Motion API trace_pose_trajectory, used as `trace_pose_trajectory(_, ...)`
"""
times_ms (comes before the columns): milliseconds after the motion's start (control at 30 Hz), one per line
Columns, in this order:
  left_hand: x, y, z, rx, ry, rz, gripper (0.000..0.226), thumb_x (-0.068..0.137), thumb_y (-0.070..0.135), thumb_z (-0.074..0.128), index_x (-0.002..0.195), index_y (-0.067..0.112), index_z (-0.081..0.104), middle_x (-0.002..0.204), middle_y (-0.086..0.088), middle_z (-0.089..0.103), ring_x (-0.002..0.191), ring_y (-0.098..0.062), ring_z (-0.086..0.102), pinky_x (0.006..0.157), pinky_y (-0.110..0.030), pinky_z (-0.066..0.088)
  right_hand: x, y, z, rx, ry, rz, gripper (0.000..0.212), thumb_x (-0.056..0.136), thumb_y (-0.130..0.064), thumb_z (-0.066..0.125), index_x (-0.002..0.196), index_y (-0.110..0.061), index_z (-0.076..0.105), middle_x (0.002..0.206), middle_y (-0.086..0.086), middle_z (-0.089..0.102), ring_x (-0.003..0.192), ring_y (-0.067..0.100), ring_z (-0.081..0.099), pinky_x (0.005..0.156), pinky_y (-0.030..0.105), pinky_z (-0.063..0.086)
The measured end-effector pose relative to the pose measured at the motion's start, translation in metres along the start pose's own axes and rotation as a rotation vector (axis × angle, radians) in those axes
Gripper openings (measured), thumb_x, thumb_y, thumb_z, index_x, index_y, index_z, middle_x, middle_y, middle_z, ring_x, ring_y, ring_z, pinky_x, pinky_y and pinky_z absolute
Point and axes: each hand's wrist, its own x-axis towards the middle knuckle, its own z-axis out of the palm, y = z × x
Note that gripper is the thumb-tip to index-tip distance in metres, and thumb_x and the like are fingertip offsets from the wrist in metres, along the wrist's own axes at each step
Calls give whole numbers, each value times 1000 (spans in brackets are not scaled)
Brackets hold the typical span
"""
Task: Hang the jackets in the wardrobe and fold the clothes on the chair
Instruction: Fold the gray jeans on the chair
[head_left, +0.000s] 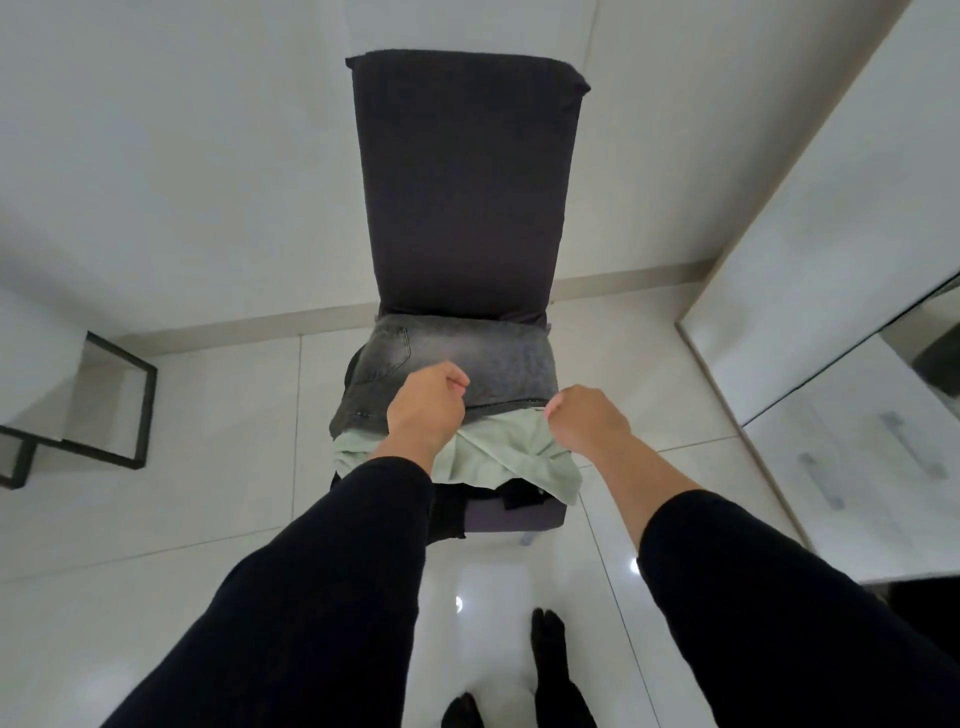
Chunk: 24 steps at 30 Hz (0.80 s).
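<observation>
A dark-covered chair (462, 187) stands in front of me. Folded grey jeans (498, 358) lie at the back of its seat. Under them a pale green garment (498, 457) spreads to the seat's front edge, with black clothing (447, 509) below it. My left hand (426, 405) hovers over the jeans' front edge with its fingers curled; I see nothing in it. My right hand (587, 421) is at the jeans' right front corner, its fingers curled on the top edge of the green garment.
A white wardrobe (831, 249) with metal handles stands at the right. At the left is a low table with a black frame (140, 410). Glossy white floor tiles (519, 587) surround the chair, and my feet in dark socks (545, 639) are just before it.
</observation>
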Motion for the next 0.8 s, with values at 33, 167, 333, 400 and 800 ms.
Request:
trace_pose_trajectory(33, 9, -5, 6, 12, -9, -14, 33, 88, 7, 40, 89, 32, 62, 104, 7, 67, 96, -17, 62, 87, -40, 52, 14, 3, 7, 30, -10, 9, 38, 87, -8, 38, 102, -21, 70, 102, 4, 65, 80, 23, 63, 74, 33, 55)
trace_pose_trajectory(167, 55, -25, 36, 54, -26, -49, 37, 87, 5, 39, 88, 34, 62, 102, 10, 68, 94, -14, 62, 85, -38, 52, 77, 19, 39, 165, -25, 60, 39, 87, -6, 39, 101, -22, 72, 107, 1, 66, 83, 23, 63, 71, 30, 53)
trace_pose_trajectory(333, 118, -43, 91, 136, -28, -11, 31, 92, 12, 44, 94, 34, 65, 104, 11, 66, 94, -13, 61, 80, -32, 52, 158, 46, 80, 421, -75, 234, 31, 88, -2, 46, 107, -8, 69, 111, 10, 68, 100, 27, 65, 86, 30, 53)
trace_pose_trajectory(400, 138, -48, 115, 173, -26, 17, 28, 92, 14, 47, 95, 34, 66, 105, 11, 66, 95, -12, 61, 79, -32, 53, 182, 55, 94, 561, -86, 310, 29, 89, -6, 51, 113, -10, 67, 114, 14, 67, 103, 29, 65, 92, 40, 53)
trace_pose_trajectory(800, 174, -66, 188, 521, -180, 199, 21, 90, 27, 60, 111, 26, 64, 113, 6, 58, 110, -17, 51, 79, -33, 46, 232, 66, 136, 1085, -8, 789, 22, 94, -23, 58, 84, -4, 58, 61, 9, 59, 44, 17, 53, 36, 23, 49)
